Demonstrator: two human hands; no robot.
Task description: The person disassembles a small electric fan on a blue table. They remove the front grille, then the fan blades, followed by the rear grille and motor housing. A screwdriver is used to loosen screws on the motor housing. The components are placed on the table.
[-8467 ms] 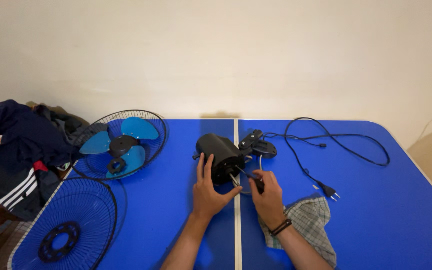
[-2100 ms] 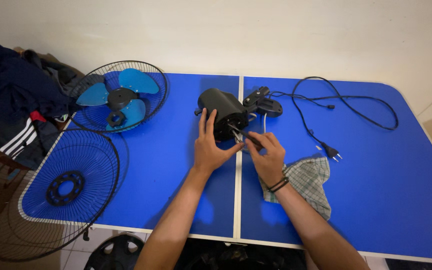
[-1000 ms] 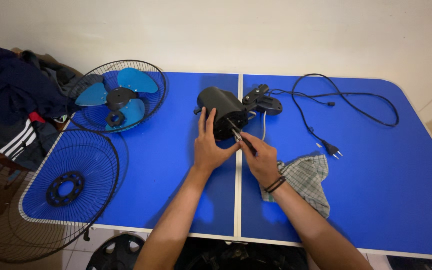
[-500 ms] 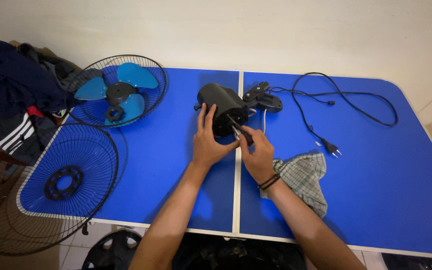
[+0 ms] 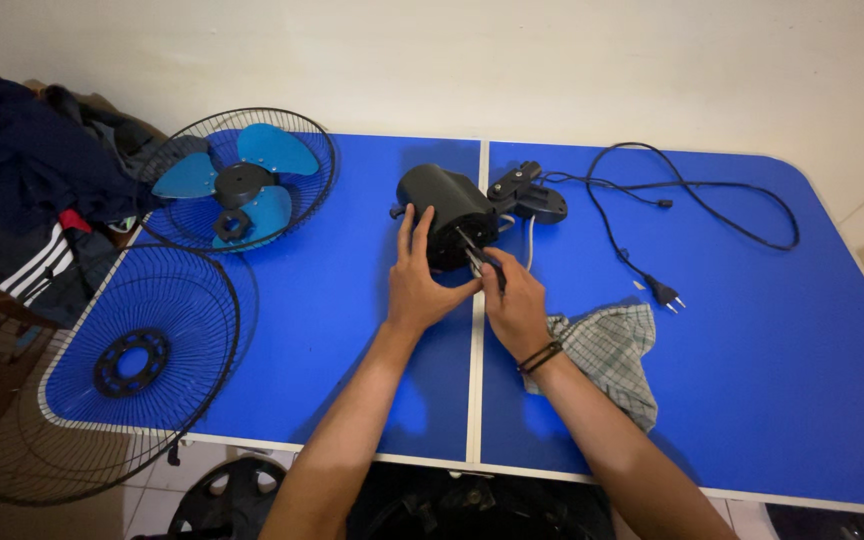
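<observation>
With the motor (image 5: 444,212) lying mid-table across the seam, the left hand (image 5: 418,282) should keep its fingers clasped firmly around the housing so it cannot roll, while the right hand (image 5: 514,305), fingers closed on the screwdriver (image 5: 476,253), holds the tip square and presses steadily.

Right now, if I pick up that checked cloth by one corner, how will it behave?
The checked cloth lies crumpled and folded on the blue table, so it is probably floppy and would hang limp. It looks thin, so likely light. Part of it sits under the right forearm, so it may snag.
</observation>
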